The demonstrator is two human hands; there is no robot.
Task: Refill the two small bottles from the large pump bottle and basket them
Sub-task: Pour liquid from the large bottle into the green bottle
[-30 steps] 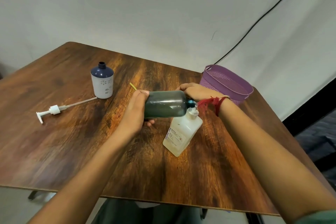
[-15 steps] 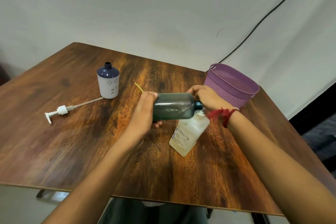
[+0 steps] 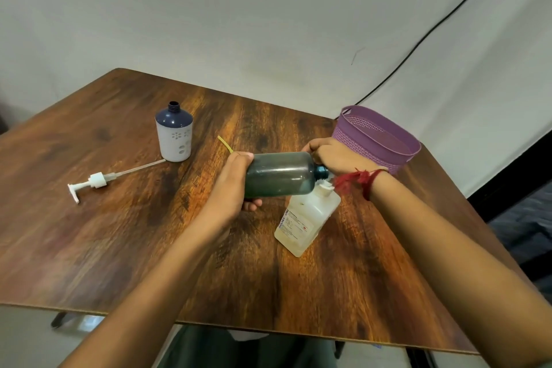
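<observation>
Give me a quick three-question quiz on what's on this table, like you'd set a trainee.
1. True or false: the white pump is screwed onto the dark green bottle.
2. Which hand holds that bottle's base? A) left B) right
3. Short answer: over which bottle is the green bottle's mouth held?
Key: 1 false, it lies on the table; 2 A, the left hand; 3 the white labelled bottle.
</observation>
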